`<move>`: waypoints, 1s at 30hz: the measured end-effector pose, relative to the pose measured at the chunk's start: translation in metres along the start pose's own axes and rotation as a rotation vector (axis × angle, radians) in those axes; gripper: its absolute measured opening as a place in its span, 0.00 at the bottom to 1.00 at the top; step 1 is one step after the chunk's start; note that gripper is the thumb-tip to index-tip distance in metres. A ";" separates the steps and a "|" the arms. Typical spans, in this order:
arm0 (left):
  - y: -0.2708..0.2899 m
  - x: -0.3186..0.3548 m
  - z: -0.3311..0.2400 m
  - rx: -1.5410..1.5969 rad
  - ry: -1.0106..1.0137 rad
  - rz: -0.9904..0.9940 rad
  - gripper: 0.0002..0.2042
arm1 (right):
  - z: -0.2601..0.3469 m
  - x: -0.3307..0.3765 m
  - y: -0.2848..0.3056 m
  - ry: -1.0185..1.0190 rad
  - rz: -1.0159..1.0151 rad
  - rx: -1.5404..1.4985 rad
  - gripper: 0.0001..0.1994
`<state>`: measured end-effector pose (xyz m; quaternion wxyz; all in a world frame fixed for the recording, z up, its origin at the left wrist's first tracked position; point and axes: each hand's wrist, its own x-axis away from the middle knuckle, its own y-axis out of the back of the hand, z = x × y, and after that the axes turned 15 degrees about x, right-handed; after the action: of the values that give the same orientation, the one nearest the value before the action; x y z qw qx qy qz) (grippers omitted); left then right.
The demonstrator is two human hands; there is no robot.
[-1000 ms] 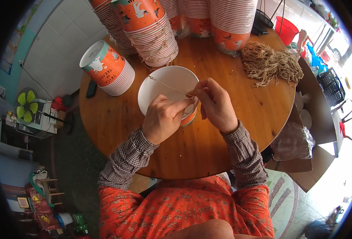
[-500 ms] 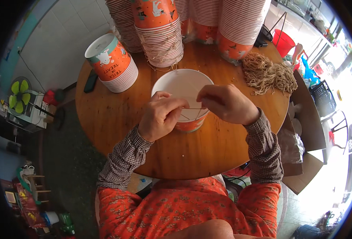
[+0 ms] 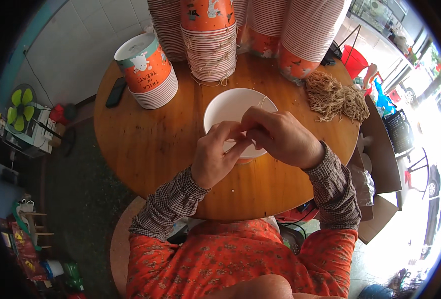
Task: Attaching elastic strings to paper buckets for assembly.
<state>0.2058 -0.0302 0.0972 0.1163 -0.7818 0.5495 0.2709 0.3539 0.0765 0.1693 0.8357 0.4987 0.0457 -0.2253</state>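
Observation:
A white-lined paper bucket (image 3: 219, 108) with an orange outside stands upright on the round wooden table in front of me. Over its near rim my left hand (image 3: 214, 154) and my right hand (image 3: 286, 135) meet, fingertips pinched close together on a thin tan string. One loose end of the string (image 3: 263, 100) pokes up above my right hand, against the bucket's inner wall. Most of the string is hidden by my fingers, so whether it is knotted or passes through the bucket cannot be seen.
To the left stand several nested orange buckets (image 3: 149, 70), upside down, beside a dark phone (image 3: 115, 92). A stack with string handles (image 3: 211, 55) and taller stacks (image 3: 310, 35) line the back. A bundle of tan strings (image 3: 334, 97) lies right; a cardboard box (image 3: 384, 149) stands beyond the table edge.
My hands have come together, where before a length of string stretched between them. The bucket appears further right in the view, which has shifted slightly.

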 end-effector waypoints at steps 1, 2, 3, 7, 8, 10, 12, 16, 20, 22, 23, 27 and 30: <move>0.002 0.000 -0.001 0.003 -0.002 -0.001 0.13 | 0.001 0.000 -0.001 -0.007 -0.010 0.037 0.05; 0.007 -0.001 -0.003 -0.051 -0.053 0.034 0.10 | 0.002 0.000 0.001 -0.008 -0.009 0.040 0.05; 0.011 -0.002 -0.004 -0.108 -0.104 0.063 0.08 | 0.002 -0.001 0.005 -0.027 0.032 0.052 0.05; 0.021 0.001 -0.003 -0.099 -0.149 0.082 0.05 | -0.001 -0.002 0.008 0.044 0.084 0.156 0.05; 0.022 0.001 -0.006 -0.109 -0.117 0.073 0.04 | -0.001 -0.003 0.006 0.043 0.086 0.158 0.05; 0.025 0.002 -0.011 -0.120 -0.081 0.063 0.03 | 0.001 -0.007 -0.002 0.130 0.033 0.187 0.05; 0.030 -0.001 -0.013 -0.190 -0.160 0.061 0.04 | 0.008 -0.012 -0.006 0.151 -0.002 0.227 0.05; 0.036 0.000 -0.003 -0.043 -0.080 -0.020 0.06 | 0.015 -0.017 -0.014 0.136 -0.092 0.265 0.04; 0.043 0.002 -0.007 0.197 0.147 -0.046 0.05 | 0.020 -0.016 -0.020 0.141 -0.108 0.249 0.03; 0.044 0.003 -0.006 0.249 0.154 -0.034 0.05 | 0.022 -0.015 -0.023 0.130 -0.091 0.259 0.03; 0.044 0.004 -0.005 0.255 0.138 -0.033 0.04 | 0.023 -0.016 -0.024 0.128 -0.090 0.258 0.03; 0.050 0.004 -0.007 0.249 0.223 -0.006 0.05 | 0.022 -0.017 -0.029 0.129 -0.082 0.289 0.03; 0.056 0.006 -0.006 0.196 0.222 0.030 0.05 | 0.024 -0.018 -0.028 0.142 -0.084 0.273 0.04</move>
<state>0.1574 -0.0584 0.1055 0.1265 -0.7836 0.5943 0.1297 0.3226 0.0511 0.1638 0.7448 0.6198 0.0945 -0.2285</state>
